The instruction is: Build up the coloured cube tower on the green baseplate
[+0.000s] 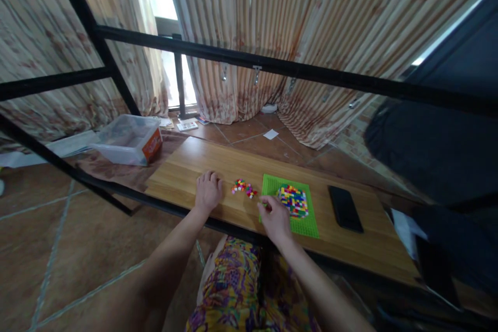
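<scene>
A green baseplate [307, 225] lies on a low wooden table [187, 166], with a patch of small multicoloured bricks [293, 201] built on it. A loose heap of small coloured bricks [244, 188] sits just left of the plate. My right hand [275, 218] rests on the plate's left edge, fingers curled near the built patch; whether it pinches a brick is too small to tell. My left hand [208, 190] lies knuckles up on the wood, left of the loose heap, holding nothing visible.
A black phone [345, 208] lies on the table right of the plate. A clear plastic box [128, 139] with an orange label stands at the far left on a brown cloth. Black metal frame bars [272, 66] cross overhead. Dark fabric [436, 150] hangs at right. Curtains behind.
</scene>
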`<action>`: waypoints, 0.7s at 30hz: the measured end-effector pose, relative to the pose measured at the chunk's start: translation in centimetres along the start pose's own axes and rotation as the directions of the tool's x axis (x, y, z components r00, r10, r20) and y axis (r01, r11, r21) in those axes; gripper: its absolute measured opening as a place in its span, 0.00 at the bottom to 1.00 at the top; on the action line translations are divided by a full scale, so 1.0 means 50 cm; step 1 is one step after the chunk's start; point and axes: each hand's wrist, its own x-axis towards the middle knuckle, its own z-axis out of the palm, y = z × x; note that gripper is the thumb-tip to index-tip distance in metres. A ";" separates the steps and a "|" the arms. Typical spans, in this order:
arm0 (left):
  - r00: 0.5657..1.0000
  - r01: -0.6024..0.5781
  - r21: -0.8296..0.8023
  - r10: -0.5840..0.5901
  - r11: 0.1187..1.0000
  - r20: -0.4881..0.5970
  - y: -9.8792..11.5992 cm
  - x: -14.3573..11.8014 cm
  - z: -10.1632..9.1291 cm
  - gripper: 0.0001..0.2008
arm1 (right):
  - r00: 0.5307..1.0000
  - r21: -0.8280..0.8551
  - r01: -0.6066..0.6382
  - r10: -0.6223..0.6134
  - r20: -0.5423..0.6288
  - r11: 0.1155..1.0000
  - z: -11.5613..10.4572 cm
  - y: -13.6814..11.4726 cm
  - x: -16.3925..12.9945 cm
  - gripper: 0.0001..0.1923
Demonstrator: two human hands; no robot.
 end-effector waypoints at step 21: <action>0.998 0.066 -0.041 -0.065 0.997 0.010 0.008 -0.001 -0.008 0.15 | 0.996 -0.159 0.045 -0.032 0.078 0.986 0.094 0.034 0.032 0.11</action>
